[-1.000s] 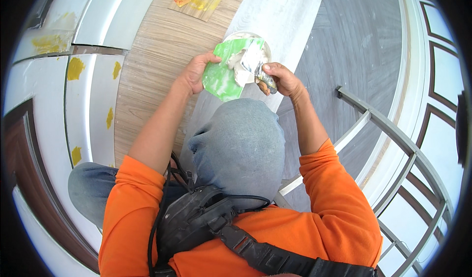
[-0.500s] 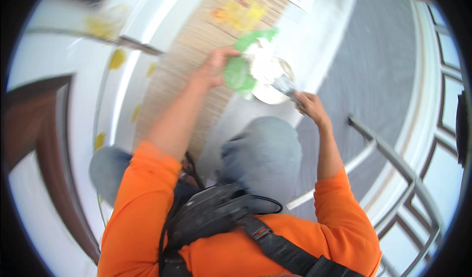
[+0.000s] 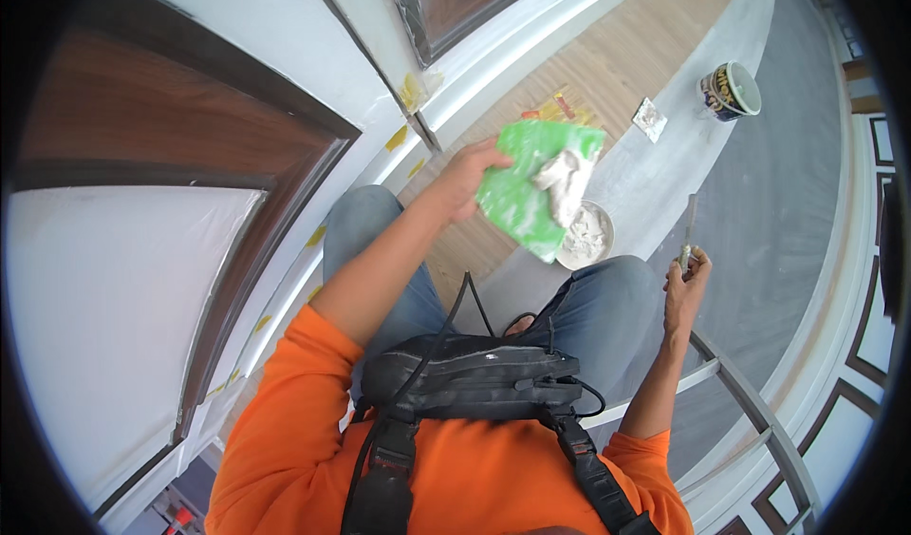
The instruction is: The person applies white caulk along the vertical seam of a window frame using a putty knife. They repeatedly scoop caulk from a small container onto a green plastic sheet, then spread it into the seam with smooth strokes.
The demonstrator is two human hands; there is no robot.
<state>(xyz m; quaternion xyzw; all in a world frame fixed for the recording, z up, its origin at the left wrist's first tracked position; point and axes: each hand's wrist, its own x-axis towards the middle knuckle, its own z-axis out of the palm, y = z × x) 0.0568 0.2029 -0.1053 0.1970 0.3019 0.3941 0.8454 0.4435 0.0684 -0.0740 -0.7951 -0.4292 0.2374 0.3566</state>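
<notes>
My left hand (image 3: 463,184) grips the left edge of a green flat board (image 3: 520,203) smeared with white. A thick lump of white putty (image 3: 567,182) sits on the board's right part. My right hand (image 3: 687,283) is closed around the handle of a putty knife (image 3: 692,214), held away to the right with its blade pointing forward; the blade shows nearly edge-on. A round bowl (image 3: 610,235) of white putty stands on the floor beyond my right knee, its left side partly covered by the board.
A dark-labelled bucket (image 3: 723,96) stands farther off on the pale floor strip (image 3: 697,141). Nearer lie a small white smeared square (image 3: 650,120) and a yellow packet (image 3: 569,106). At right is a grey metal frame (image 3: 750,397); at left, a wall with brown trim (image 3: 251,283) and yellow patches.
The putty knife has left the bowl and moved right with my right hand. The board has lifted clear toward me, putty on it. My view has turned, bringing the bucket fully in.
</notes>
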